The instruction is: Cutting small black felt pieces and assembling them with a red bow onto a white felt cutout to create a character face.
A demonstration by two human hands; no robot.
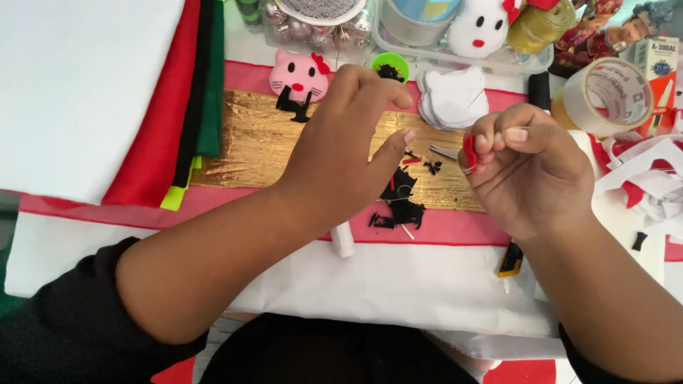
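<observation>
My right hand [523,167] is pinched shut on a small red felt piece [469,151] held above the work surface. My left hand [348,135] hovers just left of it, fingers curled, thumb and fingertips close together near the red piece; a thin thread between the hands is too fine to make out. Below the hands lie black felt scraps [400,203] on a gold fabric strip [249,149]. White cat-head felt cutouts [455,99] lie stacked behind, with a needle stuck in them.
A pink cat-face piece [299,77] lies at the back. Folded white, red, black and green felt [142,92] is stacked at left. A tape roll [612,96], a white plush head [478,27], clear tubs and white scraps [640,185] crowd the back and right. A glue stick [343,240] lies near my left forearm.
</observation>
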